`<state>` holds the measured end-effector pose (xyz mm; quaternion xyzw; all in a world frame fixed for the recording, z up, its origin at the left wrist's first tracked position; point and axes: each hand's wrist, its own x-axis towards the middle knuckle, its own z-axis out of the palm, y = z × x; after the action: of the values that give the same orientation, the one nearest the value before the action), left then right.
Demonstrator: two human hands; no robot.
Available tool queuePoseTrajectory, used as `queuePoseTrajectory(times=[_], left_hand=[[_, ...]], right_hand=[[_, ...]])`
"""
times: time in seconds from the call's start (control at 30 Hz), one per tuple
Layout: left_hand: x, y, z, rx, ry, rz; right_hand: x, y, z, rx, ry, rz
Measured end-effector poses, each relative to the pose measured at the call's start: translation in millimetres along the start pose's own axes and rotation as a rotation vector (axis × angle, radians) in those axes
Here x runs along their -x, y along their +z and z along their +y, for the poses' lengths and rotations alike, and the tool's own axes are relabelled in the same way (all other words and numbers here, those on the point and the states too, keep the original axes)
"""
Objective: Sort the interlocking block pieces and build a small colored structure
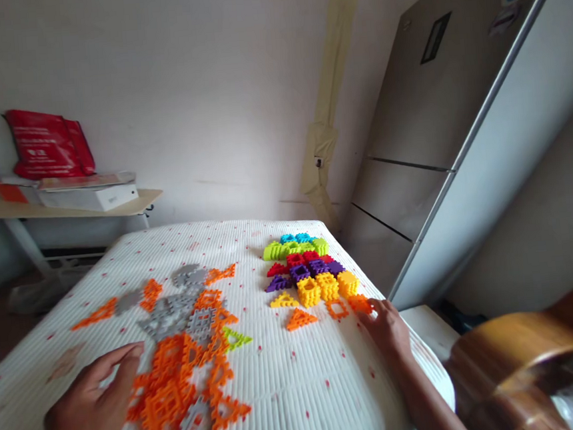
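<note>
Right hand (387, 326): gripping orange piece (358, 304); yellow stacks (309, 292) behind, table edge (434, 361) beside. Left hand (94, 399): grip indeterminate. Open cloth (301, 381) between.

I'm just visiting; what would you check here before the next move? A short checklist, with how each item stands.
1. Right hand at the far-right orange piece: ok, fingertips at its edge.
2. Firm grip on that piece: cannot tell.
3. Left hand touching the orange pile: cannot tell; it is close beside it.
4. Gray pieces apart from orange: not ok, mixed together.
5. Green triangle with the other green pieces: not ok, it lies by the orange pile.
6. Yellow stacks standing: ok.
</note>
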<state>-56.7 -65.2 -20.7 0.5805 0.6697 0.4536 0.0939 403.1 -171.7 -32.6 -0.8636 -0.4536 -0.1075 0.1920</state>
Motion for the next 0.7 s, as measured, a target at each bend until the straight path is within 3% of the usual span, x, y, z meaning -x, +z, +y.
queuePoseTrajectory(times=[0.2,0.43,0.7], left_hand=[[0,8.1,-4,0.019,-0.036,-0.092],[-2,17.9,-11,0.136,-0.076,-0.090],[-3,19.2,-5,0.084,0.058,-0.064]], right_hand=[[-5,-2,-5,0.086,-0.038,-0.031],[-5,1,-3,0.078,-0.032,-0.064],[-9,9,3,0.073,-0.046,-0.112]])
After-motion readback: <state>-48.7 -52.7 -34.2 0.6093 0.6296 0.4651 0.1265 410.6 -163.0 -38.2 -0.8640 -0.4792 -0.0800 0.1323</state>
